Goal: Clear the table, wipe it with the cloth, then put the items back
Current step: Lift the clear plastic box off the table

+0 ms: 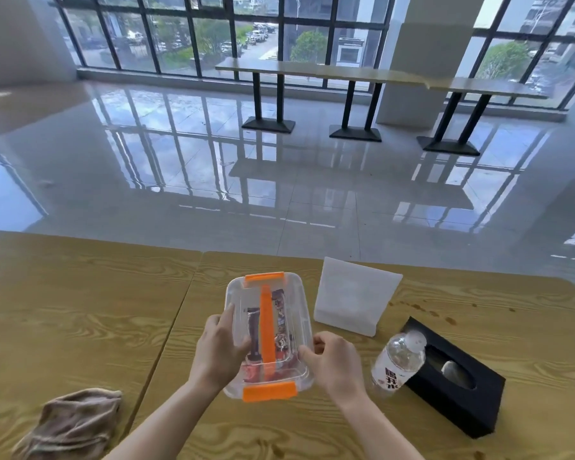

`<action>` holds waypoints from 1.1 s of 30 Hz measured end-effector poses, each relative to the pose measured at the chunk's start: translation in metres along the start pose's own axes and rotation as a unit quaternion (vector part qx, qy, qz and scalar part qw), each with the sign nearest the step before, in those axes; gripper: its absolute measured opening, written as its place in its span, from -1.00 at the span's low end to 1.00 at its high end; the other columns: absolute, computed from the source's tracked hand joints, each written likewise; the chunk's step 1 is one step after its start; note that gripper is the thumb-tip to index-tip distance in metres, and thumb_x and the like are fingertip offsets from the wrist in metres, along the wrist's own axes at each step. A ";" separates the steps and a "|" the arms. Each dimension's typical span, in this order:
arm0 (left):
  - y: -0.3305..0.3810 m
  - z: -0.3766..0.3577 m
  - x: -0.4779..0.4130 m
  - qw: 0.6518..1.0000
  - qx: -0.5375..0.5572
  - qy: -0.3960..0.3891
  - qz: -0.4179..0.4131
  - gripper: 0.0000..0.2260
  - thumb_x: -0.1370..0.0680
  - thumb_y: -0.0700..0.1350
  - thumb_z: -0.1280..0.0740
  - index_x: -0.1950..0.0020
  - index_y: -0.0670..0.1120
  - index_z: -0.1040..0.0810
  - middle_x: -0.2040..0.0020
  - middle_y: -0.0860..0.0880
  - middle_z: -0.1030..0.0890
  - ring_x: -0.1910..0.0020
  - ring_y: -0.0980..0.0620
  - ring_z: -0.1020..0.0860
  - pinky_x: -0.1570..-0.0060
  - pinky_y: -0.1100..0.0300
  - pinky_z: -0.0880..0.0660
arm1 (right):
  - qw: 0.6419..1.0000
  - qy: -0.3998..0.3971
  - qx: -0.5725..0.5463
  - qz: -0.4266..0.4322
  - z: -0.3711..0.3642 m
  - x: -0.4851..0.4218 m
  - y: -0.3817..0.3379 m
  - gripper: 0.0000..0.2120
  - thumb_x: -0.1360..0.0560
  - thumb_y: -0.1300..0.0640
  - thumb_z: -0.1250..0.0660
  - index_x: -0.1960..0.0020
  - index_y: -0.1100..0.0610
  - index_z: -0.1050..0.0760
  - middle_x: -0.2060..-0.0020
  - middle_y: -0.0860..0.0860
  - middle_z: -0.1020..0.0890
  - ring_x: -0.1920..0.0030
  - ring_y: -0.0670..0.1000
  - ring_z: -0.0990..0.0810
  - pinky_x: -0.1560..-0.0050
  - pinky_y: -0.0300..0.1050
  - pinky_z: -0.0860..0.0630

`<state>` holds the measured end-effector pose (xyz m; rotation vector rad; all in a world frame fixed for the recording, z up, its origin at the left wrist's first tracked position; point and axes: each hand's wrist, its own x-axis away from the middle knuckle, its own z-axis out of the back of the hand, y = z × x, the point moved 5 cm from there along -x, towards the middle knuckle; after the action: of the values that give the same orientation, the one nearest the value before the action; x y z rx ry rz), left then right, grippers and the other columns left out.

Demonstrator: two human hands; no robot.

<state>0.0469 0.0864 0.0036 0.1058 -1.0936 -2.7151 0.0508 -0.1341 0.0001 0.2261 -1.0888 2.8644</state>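
Wooden worktop (80, 293), still uncleared and apparently unwiped: both hands' fingers clamped on the clear box (269, 336); bottle (397, 363), tissue box (458, 376), cloth (73, 423) remain.

Wide open tabletop (80, 293) to the left, only the cloth (70, 423) near the edge; on the right, white pouch (356, 295), bottle (397, 363) and tissue box (458, 386) crowd close together.

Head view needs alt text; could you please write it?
A left hand and right hand hold a clear box with orange clips over a wooden table. A bottle, black tissue box and white pouch sit to its right, a cloth to its left.
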 end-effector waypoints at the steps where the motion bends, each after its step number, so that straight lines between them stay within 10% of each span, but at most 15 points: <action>1: -0.008 0.008 -0.005 1.000 0.003 0.002 0.005 -0.39 -0.52 -0.02 -0.40 -0.52 0.03 -0.25 -0.02 -0.01 -0.41 0.09 -0.02 -0.49 0.09 0.13 -0.41 | 1.000 0.000 0.005 0.006 -0.007 -0.004 -0.010 -0.78 -0.49 -0.05 -0.41 0.18 0.09 -0.59 0.30 -0.02 -0.67 0.25 -0.04 -0.63 0.31 -0.16 -0.50; 33: -0.253 0.193 -0.165 0.978 0.011 0.113 0.177 -0.34 -0.54 -0.02 -0.38 -0.57 0.02 -0.14 -0.14 -0.22 -0.44 0.09 -0.04 -0.40 0.10 0.09 -0.38 | 0.982 -0.143 0.086 0.093 -0.243 -0.170 -0.289 -0.77 -0.52 0.09 -0.30 0.20 0.23 -0.55 0.32 0.09 -0.64 0.35 0.06 -0.53 0.32 0.00 -0.47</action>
<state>0.1370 0.4315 -0.0340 0.1979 -0.9702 -2.3106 0.2250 0.2418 -0.0177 0.5930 -0.9453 3.1704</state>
